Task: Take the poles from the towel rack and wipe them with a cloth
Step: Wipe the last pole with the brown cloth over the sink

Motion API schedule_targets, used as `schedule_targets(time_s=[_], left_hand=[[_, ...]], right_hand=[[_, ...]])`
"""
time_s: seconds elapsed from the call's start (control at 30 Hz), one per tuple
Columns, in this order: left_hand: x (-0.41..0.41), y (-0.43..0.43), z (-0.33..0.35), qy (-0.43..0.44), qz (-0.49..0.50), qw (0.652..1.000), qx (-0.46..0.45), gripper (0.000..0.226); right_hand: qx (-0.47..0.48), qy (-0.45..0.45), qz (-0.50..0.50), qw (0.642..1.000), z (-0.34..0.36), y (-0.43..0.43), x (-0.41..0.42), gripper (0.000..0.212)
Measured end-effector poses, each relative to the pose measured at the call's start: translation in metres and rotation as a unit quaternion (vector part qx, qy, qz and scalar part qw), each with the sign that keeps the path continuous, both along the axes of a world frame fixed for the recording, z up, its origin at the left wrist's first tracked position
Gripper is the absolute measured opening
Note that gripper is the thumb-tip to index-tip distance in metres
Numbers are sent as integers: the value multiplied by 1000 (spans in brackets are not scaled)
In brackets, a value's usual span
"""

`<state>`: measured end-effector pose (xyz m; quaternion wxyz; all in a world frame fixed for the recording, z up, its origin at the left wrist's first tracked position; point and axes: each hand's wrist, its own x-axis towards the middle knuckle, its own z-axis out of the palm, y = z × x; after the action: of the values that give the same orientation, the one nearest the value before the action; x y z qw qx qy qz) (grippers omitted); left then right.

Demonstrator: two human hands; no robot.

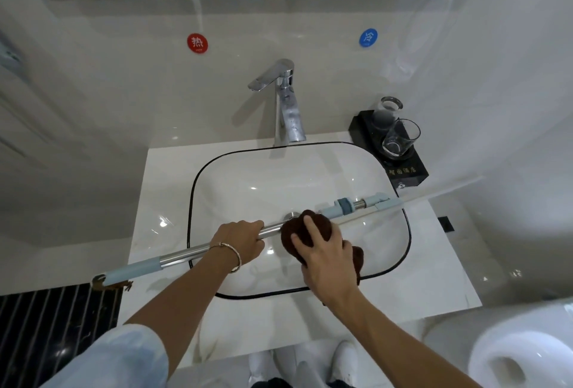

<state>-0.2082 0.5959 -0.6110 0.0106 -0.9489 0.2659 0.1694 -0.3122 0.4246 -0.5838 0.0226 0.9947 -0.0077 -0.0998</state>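
A long metal pole (183, 255) with pale blue plastic ends lies slanted across the white sink (198, 176), from lower left to upper right. My left hand (240, 240) grips the bare metal part near its middle. Just to the right, my right hand (325, 255) holds a dark brown cloth (297, 231) wrapped around the pole. The cloth hides that stretch of the pole. A blue clamp joint (345, 205) sits further right on the pole.
A chrome faucet (286, 102) stands behind the sink. A black tray (412, 167) with two glasses sits at the back right of the white counter (434, 269). A toilet (511, 353) is at lower right, a dark slatted surface (55, 322) at lower left.
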Motion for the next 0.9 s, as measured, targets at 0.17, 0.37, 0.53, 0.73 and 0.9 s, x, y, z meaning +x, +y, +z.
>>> schedule_targets(time_s=[0.17,0.37,0.53,0.73,0.9], left_hand=[[1,1,4,2,4,1000,-16,10],[0,4,7,13,11,1000,-7,8],[1,-1,8,39,38,998,13,11],[1,-53,25,142,25,987,-70,59],[-12,-121,15,108,37,993,-9,81]], right_hand=[[18,-14,-36,999,19,-54,16,49],[38,-13,-182,983,25,-125,14,48],[83,-4,-205,975,18,-129,13,52],[103,-13,-201,974,15,-133,13,48],[99,-7,-183,978,14,-137,14,47]])
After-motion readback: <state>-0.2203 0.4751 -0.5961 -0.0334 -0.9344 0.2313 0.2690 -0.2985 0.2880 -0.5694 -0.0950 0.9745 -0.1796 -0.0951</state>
